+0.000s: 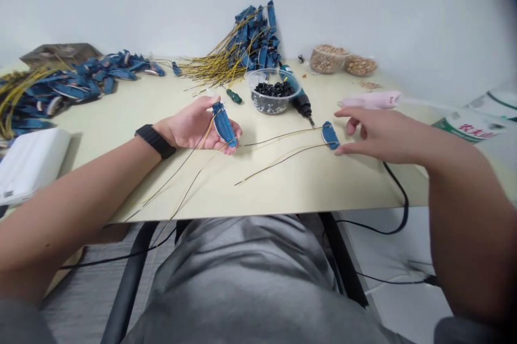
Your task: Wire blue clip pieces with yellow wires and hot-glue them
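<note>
My left hand (204, 127) is closed round the edges of a blue curved plastic part (224, 124), palm up, thumb at its top end. Thin black and yellow wires (188, 158) trail from that part towards the table's front edge. A second blue part with wires (330, 135) lies on the table to the right, its wires stretching left. Beside it is my right hand (375, 131), thumb and index finger apart. The thumb tip is very near the part's lower end; whether it touches I cannot tell.
A clear tub (271, 91) of small black pieces stands by a power screwdriver (301, 100) and a green-handled screwdriver (233, 96). Piles of wired blue parts (254, 37) lie behind and at left. A pink tool (369, 100), a white box (34, 163) and a black cable (398, 188) flank the hands.
</note>
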The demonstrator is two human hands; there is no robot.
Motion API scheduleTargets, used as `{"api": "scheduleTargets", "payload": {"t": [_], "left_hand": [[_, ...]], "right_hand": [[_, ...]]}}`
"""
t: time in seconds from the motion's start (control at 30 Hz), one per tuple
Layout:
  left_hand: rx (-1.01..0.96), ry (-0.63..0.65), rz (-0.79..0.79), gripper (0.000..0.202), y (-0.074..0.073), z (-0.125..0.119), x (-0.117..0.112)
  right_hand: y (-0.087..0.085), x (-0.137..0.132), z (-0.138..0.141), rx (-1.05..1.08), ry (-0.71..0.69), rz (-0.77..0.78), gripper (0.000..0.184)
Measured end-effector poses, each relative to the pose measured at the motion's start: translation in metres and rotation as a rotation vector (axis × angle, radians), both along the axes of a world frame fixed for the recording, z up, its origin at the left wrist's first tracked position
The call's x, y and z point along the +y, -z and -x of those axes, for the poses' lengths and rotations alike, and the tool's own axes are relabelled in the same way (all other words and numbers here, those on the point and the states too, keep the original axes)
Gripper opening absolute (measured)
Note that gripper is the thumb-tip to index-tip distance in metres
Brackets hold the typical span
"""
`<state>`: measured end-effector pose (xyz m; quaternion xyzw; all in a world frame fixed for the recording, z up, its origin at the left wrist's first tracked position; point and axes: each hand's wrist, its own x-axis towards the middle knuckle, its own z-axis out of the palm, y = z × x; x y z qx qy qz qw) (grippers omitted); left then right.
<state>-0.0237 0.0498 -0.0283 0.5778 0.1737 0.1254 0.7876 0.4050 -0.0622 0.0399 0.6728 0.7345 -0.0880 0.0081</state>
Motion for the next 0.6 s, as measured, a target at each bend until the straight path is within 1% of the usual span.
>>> {"api": "scheduleTargets", "payload": {"t": [0.03,0.17,0.23,0.33,0.43,0.5,0.6], "left_hand": [[0.007,0.0,-0.003,0.081,0.0,0.0,0.0],[0.04,0.009,0.005,0.082,0.0,0.002,0.003],[0.053,0.011,0.011,0.082,0.0,0.002,0.003],[0.055,0.011,0.001,0.082,0.001,0.001,0.002],[0.053,-0.024,-0.026,0.085,0.002,-0.001,-0.001],[0.062,-0.043,-0.044,0.089,0.002,-0.001,-0.002],[0.066,-0.035,-0.049,0.092,0.001,0.0,-0.002]], "right_hand": [[-0.002,0.007,0.001,-0.01,-0.033,0.039,0.085],[-0.002,0.026,0.0,-0.001,-0.078,0.137,0.1],[0.0,0.028,-0.001,-0.003,-0.078,0.139,0.1],[0.0,0.022,-0.002,0.024,-0.111,0.086,0.09],[-0.002,0.011,0.001,0.073,-0.135,0.037,0.083],[-0.005,0.003,0.005,0.089,-0.127,0.026,0.082],[-0.013,-0.003,0.014,0.089,-0.114,0.005,0.081]]}}
